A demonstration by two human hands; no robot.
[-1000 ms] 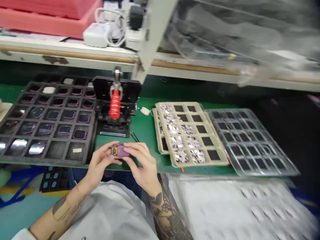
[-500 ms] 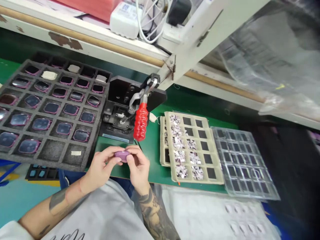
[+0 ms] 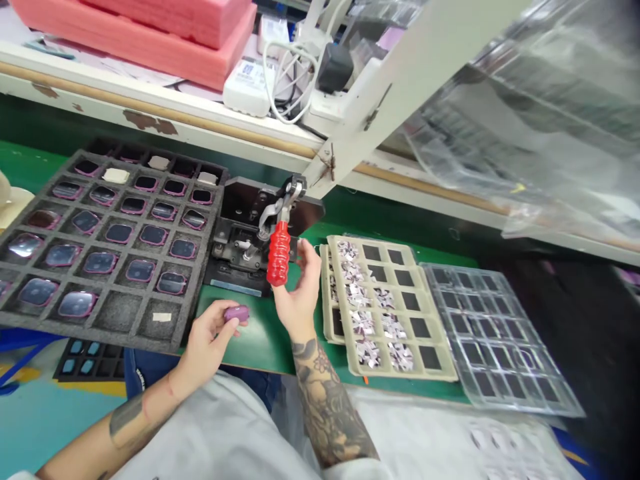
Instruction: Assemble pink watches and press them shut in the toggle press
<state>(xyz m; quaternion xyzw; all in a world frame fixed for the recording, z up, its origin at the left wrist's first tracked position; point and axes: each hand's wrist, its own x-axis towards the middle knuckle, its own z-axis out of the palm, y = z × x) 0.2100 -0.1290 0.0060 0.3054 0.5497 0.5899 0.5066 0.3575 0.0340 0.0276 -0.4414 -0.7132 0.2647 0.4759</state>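
In my left hand (image 3: 213,337), thumb and fingers pinch a small purple watch case (image 3: 237,313) above the green bench, in front of the clamp fixture. My right hand (image 3: 300,287) is raised just right of the red handle (image 3: 279,255) of a toggle clamp, fingers apart and pointing up. Its thumb tip passes behind the handle's lower end, so I cannot tell whether it touches. The black clamp fixture (image 3: 233,257) stands behind both hands. To the left, a grey foam tray (image 3: 193,280) holds many purple-rimmed watch cases with dark, glossy faces.
Right of my right hand, a beige compartment tray (image 3: 353,357) holds small shiny pieces. A clear plastic tray (image 3: 500,333) lies beside it. A white shelf edge (image 3: 200,127) and slanted post (image 3: 380,100) bound the back. Pink foam (image 3: 150,40) and a coiled white cable (image 3: 273,80) sit above.
My right hand has let go of the watch case and moved up and right to the red clamp handle. My left hand keeps the case. The view has shifted slightly upward.
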